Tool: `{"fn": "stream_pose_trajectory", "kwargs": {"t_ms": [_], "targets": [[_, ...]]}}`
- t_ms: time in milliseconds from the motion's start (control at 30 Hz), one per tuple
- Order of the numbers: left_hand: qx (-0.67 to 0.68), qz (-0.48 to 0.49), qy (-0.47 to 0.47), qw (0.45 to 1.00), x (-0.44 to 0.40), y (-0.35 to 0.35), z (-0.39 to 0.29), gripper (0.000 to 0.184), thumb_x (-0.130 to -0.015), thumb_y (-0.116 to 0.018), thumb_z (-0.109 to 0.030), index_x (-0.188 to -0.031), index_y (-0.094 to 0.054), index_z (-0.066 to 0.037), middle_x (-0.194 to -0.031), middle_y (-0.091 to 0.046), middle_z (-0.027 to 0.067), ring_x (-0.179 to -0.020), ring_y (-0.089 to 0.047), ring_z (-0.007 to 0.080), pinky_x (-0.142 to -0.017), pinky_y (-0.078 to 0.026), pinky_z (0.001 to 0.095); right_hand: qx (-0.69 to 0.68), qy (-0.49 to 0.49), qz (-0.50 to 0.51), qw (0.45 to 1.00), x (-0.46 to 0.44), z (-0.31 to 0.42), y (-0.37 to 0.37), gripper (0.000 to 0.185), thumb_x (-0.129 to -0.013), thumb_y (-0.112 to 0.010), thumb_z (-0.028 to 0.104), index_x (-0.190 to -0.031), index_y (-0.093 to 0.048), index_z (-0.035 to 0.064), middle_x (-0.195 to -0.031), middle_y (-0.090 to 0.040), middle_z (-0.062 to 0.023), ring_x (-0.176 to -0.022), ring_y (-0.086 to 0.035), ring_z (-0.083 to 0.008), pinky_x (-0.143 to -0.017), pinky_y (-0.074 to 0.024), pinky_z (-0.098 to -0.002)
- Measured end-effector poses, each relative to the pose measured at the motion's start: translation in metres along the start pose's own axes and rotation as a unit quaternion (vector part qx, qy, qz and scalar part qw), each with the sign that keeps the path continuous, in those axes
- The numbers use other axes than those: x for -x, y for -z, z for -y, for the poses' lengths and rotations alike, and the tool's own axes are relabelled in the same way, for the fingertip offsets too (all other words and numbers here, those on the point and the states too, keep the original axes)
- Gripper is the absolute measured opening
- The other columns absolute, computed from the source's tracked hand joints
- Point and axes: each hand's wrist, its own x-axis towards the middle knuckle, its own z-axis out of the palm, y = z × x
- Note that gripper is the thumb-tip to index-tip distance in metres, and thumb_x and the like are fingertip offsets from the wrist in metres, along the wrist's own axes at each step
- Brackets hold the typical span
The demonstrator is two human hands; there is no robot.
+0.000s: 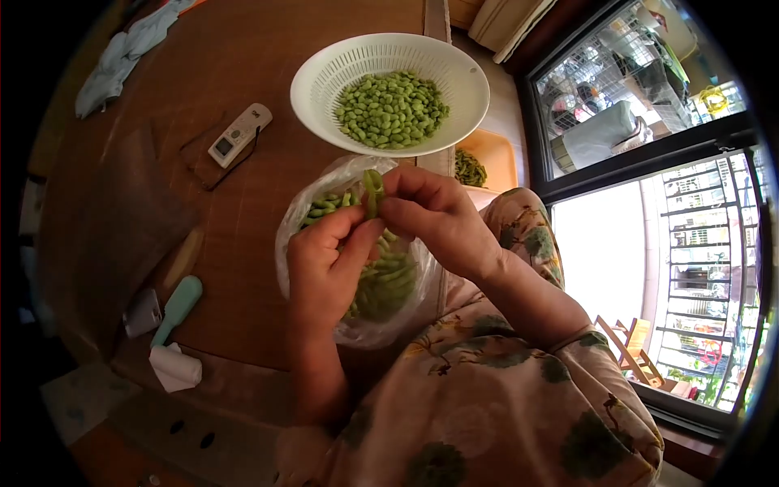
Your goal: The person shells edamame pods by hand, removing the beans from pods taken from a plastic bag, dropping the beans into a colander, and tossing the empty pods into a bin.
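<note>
Between the fingertips of both hands is a green bean pod (373,191), held upright and looking split along its upper part. My left hand (329,256) pinches its lower end. From the other side, my right hand (438,215) grips it with thumb and fingers. Directly beneath my hands lies a clear plastic bag (290,243) with many unshelled pods (385,284) inside, partly covered by my hands. Just beyond them, a white colander (312,81) holds a heap of shelled green beans (393,109).
An orange bin (499,154) with empty-looking pods (469,169) stands below the table's right edge. On the brown table (243,268) are a remote control (240,135), eyeglasses (213,174), a teal-handled brush (177,308) and a white tissue roll (176,367). Glass doors (600,235) are at right.
</note>
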Motion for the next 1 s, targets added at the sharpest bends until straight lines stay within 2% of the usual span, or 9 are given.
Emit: {"fn": "stream_pose_trajectory", "kwargs": {"t_ms": [100,200,300,400,500,700,800,900,1000], "targets": [[-0.003,-0.006,-0.028,1.000,0.000,-0.005,0.004,0.010,-0.090,-0.064,-0.006,-0.093,-0.066,0.003,-0.065,-0.062,0.0027,-0.059,-0.055,0.0067,-0.055,-0.043,0.0225,0.067,0.083,-0.043,0.993,-0.004,-0.007,-0.006,0.006,-0.087,-0.055,0.003,-0.090,-0.059,0.0004,-0.076,-0.058,0.0008,-0.071,-0.055,-0.0037,-0.057,-0.0418,-0.0190],[-0.026,0.010,-0.026,0.999,0.000,-0.003,-0.001,0.011,-0.091,-0.063,-0.008,-0.092,-0.067,0.003,-0.064,-0.062,0.0020,-0.058,-0.055,0.0064,-0.054,-0.043,0.0225,0.117,0.084,-0.058,0.988,-0.005,-0.010,-0.002,0.008,-0.084,-0.054,0.000,-0.089,-0.059,-0.0004,-0.075,-0.059,0.0000,-0.069,-0.056,-0.0049,-0.057,-0.0430,-0.0203],[0.033,0.017,0.017,0.999,0.001,-0.002,0.001,0.015,-0.094,-0.059,-0.010,-0.093,-0.067,0.003,-0.066,-0.062,0.0022,-0.060,-0.055,0.0066,-0.056,-0.044,0.0223,0.068,0.041,-0.045,0.996,-0.004,-0.004,-0.002,0.007,-0.084,-0.053,0.000,-0.088,-0.059,0.0000,-0.074,-0.060,-0.0010,-0.066,-0.057,-0.0046,-0.054,-0.0435,-0.0195],[0.112,0.049,0.032,0.992,-0.001,0.003,0.005,0.018,-0.096,-0.056,-0.011,-0.094,-0.066,0.004,-0.069,-0.063,0.0022,-0.063,-0.056,0.0068,-0.058,-0.045,0.0219,0.075,-0.019,-0.027,0.997,-0.002,0.005,0.003,0.015,-0.083,-0.052,-0.001,-0.094,-0.062,-0.0003,-0.085,-0.061,0.0006,-0.079,-0.054,-0.0055,-0.072,-0.0460,-0.0221],[0.129,0.086,0.029,0.988,-0.003,0.008,0.008,0.020,-0.097,-0.055,-0.011,-0.095,-0.066,0.005,-0.071,-0.063,0.0022,-0.065,-0.056,0.0070,-0.060,-0.045,0.0216,0.073,-0.044,-0.022,0.996,-0.001,0.015,0.002,0.014,-0.084,-0.051,0.000,-0.093,-0.062,-0.0001,-0.084,-0.061,0.0007,-0.078,-0.054,-0.0052,-0.071,-0.0454,-0.0217],[0.123,0.062,0.028,0.990,-0.003,0.011,0.004,0.019,-0.097,-0.055,-0.010,-0.095,-0.066,0.005,-0.070,-0.063,0.0025,-0.063,-0.057,0.0069,-0.060,-0.046,0.0215,0.068,-0.006,-0.061,0.996,-0.003,0.010,-0.003,0.015,-0.084,-0.057,-0.003,-0.099,-0.059,-0.0003,-0.088,-0.059,0.0007,-0.078,-0.054,-0.0055,-0.070,-0.0453,-0.0217],[0.121,0.028,0.052,0.991,-0.003,0.009,0.000,0.017,-0.096,-0.057,-0.009,-0.096,-0.066,0.006,-0.069,-0.063,0.0023,-0.062,-0.057,0.0066,-0.059,-0.046,0.0209,0.024,0.112,-0.081,0.990,-0.001,0.001,-0.008,0.020,-0.083,-0.062,-0.006,-0.101,-0.058,0.0002,-0.091,-0.057,-0.0011,-0.080,-0.055,-0.0060,-0.070,-0.0463,-0.0221],[0.100,-0.003,0.015,0.995,-0.004,0.007,0.005,0.016,-0.094,-0.059,-0.009,-0.094,-0.067,0.005,-0.069,-0.064,0.0021,-0.061,-0.057,0.0059,-0.057,-0.046,0.0199,0.294,0.225,-0.070,0.926,0.007,0.002,-0.006,0.022,-0.080,-0.066,-0.007,-0.101,-0.060,-0.0005,-0.092,-0.058,-0.0050,-0.077,-0.058,-0.0089,-0.067,-0.0475,-0.0229],[0.073,-0.030,-0.005,0.997,-0.003,0.004,0.002,0.016,-0.093,-0.062,-0.009,-0.091,-0.068,0.005,-0.069,-0.065,0.0025,-0.061,-0.057,0.0054,-0.055,-0.046,0.0196,0.357,0.313,-0.060,0.878,0.003,-0.001,-0.012,0.026,-0.078,-0.070,-0.006,-0.102,-0.062,-0.0014,-0.092,-0.060,-0.0076,-0.073,-0.060,-0.0120,-0.064,-0.0483,-0.0244]]}}
